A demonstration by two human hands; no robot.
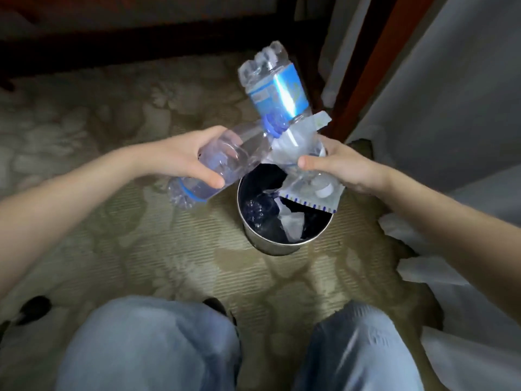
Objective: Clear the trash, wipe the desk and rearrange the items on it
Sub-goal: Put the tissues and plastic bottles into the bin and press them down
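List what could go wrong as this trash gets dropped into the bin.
1. The right hand clutches a labelled bottle, a wrapper and more at once; the bottle juts past the bin and may land on the carpet.
2. The left hand holds a clear bottle mostly outside the rim; released now, it would likely miss.

Bin (pixel 270 246) mid-frame on carpet (pixel 141 249), just ahead of my knees (pixel 152 334). Left hand (pixel 180 158) holds bottle (pixel 225 162) at bin's left rim, right hand (pixel 346 167) holds wrapper (pixel 310 198) over right rim. Second bottle (pixel 279 91) above, upper centre. Paper (pixel 291 224) inside bin.
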